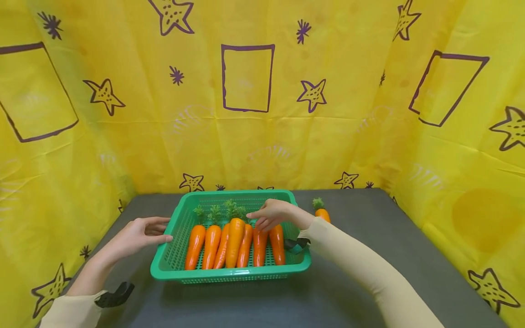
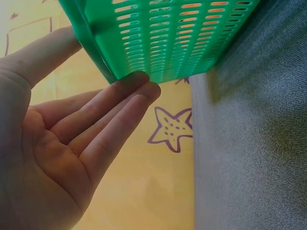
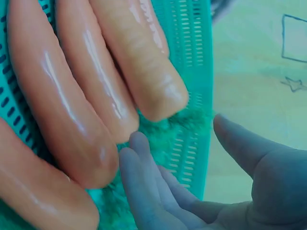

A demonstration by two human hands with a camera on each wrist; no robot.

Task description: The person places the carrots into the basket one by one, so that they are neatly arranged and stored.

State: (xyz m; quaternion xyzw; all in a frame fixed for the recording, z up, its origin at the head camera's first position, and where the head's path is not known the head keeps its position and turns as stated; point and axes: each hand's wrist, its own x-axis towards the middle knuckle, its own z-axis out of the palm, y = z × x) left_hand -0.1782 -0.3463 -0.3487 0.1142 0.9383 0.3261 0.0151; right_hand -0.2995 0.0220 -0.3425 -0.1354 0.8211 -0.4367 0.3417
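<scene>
A green plastic basket (image 1: 229,274) stands on the dark table and holds several orange carrots (image 1: 234,243) side by side, their leafy green tops (image 1: 214,214) toward the far wall. One carrot lies partly over its neighbours. At the basket's left rim is my left hand (image 1: 137,234), its fingers extended against the outside wall, as the left wrist view also shows. My right hand (image 1: 274,213) reaches over the carrots on the right, thumb spread from the fingers. In the right wrist view its fingertips (image 3: 139,143) are close beside the carrot ends, and nothing is gripped.
Another carrot (image 1: 322,214) lies on the table (image 1: 361,246) right of the basket, partly hidden by the right forearm. Yellow cloth (image 1: 254,150) printed with stars and frames walls the table at the back and both sides. Dark bands (image 1: 115,295) sit on the wrists.
</scene>
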